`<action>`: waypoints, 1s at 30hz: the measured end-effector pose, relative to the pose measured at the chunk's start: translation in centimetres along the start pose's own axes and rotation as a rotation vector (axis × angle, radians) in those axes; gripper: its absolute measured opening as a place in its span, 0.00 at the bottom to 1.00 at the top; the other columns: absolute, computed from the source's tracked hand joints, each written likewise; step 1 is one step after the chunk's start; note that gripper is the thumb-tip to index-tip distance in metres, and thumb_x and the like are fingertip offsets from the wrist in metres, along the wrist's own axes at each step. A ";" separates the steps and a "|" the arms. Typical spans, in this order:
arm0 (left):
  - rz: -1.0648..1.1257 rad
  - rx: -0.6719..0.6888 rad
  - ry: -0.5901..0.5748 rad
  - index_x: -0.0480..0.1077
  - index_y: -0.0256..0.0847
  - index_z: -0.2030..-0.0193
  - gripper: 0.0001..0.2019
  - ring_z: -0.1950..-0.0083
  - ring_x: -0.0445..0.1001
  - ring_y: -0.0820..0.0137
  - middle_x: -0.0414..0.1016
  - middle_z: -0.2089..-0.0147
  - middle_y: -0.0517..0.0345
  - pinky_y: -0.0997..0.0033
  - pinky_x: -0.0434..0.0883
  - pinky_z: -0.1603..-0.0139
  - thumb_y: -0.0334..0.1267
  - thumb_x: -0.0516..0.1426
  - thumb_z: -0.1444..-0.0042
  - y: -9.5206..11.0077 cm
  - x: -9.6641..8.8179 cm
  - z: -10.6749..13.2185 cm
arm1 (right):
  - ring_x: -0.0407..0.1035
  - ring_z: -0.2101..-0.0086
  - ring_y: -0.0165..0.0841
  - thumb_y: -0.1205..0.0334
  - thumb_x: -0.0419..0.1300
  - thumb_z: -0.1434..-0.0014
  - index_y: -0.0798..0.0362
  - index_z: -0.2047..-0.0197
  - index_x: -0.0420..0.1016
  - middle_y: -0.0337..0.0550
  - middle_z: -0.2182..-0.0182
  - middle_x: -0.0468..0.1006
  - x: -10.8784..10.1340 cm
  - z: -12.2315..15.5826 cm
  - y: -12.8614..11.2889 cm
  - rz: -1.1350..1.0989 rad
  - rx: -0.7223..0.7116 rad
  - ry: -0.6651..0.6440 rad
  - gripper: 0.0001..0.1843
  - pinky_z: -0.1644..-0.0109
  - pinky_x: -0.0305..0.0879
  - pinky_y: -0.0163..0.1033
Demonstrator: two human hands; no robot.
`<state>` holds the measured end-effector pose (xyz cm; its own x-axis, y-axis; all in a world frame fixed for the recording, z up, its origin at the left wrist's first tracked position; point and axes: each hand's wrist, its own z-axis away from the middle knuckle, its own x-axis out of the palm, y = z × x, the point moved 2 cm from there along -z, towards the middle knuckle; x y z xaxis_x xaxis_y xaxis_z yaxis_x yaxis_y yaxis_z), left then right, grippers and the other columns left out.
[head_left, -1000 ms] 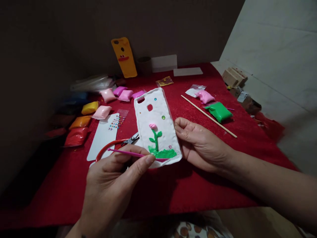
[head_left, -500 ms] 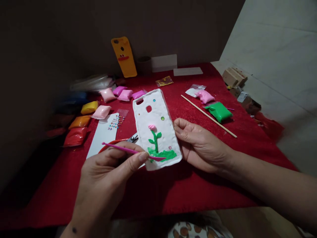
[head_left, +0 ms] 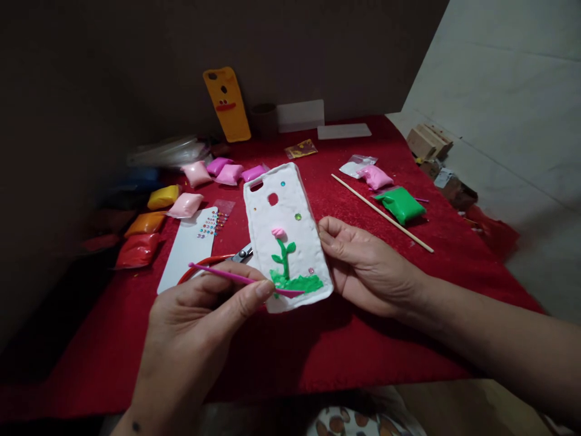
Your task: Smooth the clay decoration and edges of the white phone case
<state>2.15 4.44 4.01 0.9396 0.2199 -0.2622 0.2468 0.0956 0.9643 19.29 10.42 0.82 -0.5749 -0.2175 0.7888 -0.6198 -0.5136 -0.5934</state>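
A white clay-covered phone case [head_left: 267, 224] is held up over the table, tilted toward me. It bears a pink flower with a green stem, leaves and grass, plus several small gems. My right hand [head_left: 363, 263] grips its right edge between thumb and fingers. Between the thumb and fingers of my left hand [head_left: 204, 327] is a pink clay modelling tool [head_left: 227, 275]. The tool's flat blade lies over the green grass at the case's lower end; whether it touches the clay I cannot tell. Behind the left hand, red-handled scissors [head_left: 242, 252] are partly hidden.
Packets of coloured clay [head_left: 145, 224] line the left side, near a white card [head_left: 181, 254] and a gem sheet [head_left: 213, 223]. On the right lie a wooden stick [head_left: 381, 212] and a green clay packet [head_left: 402, 204]. A yellow phone case [head_left: 229, 112] leans at the back.
The tool's blade has turned slightly, its edge now looking thinner and more curved over the grass. The left hand shifted only a little; the case and right hand stay nearly still.
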 end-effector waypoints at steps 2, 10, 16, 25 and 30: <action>0.010 -0.001 -0.037 0.80 0.47 0.72 0.01 0.70 0.79 0.74 0.82 0.70 0.63 0.87 0.73 0.70 0.38 0.66 0.52 -0.2 0.1 0.0 | 0.71 0.72 0.24 0.73 0.54 0.37 0.56 0.67 0.67 0.38 0.73 0.73 0.0 0.0 0.0 0.009 0.001 0.010 0.07 0.62 0.72 0.32; 0.018 0.000 -0.037 0.80 0.47 0.72 0.01 0.70 0.79 0.73 0.82 0.71 0.63 0.86 0.73 0.71 0.38 0.66 0.52 -0.5 0.2 -0.1 | 0.71 0.71 0.25 0.74 0.53 0.37 0.56 0.67 0.66 0.39 0.71 0.74 0.1 0.0 0.0 0.017 0.002 0.026 0.07 0.60 0.72 0.32; -0.005 0.006 -0.025 0.80 0.48 0.72 0.01 0.71 0.79 0.75 0.82 0.72 0.64 0.87 0.71 0.71 0.37 0.66 0.52 -0.5 0.1 0.0 | 0.71 0.70 0.25 0.72 0.55 0.38 0.55 0.67 0.67 0.38 0.71 0.74 0.1 0.0 -0.1 0.021 0.001 0.017 0.06 0.59 0.72 0.32; 0.021 -0.015 -0.029 0.80 0.46 0.72 0.01 0.69 0.79 0.71 0.82 0.71 0.62 0.82 0.73 0.70 0.38 0.67 0.53 -0.4 0.0 -0.2 | 0.72 0.70 0.26 0.71 0.58 0.40 0.55 0.67 0.66 0.38 0.71 0.74 0.1 0.0 -0.1 0.020 -0.005 0.013 0.05 0.60 0.72 0.33; 0.024 -0.016 -0.041 0.80 0.46 0.71 0.02 0.68 0.80 0.70 0.83 0.71 0.61 0.81 0.73 0.70 0.39 0.67 0.52 -0.6 0.0 -0.1 | 0.72 0.71 0.25 0.71 0.62 0.43 0.54 0.68 0.66 0.37 0.71 0.75 0.1 0.0 -0.2 0.014 -0.009 0.003 0.07 0.62 0.72 0.31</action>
<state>1.99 4.49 3.45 0.9544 0.1821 -0.2367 0.2202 0.1063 0.9696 19.35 10.45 1.06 -0.5852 -0.2225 0.7798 -0.6161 -0.5033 -0.6060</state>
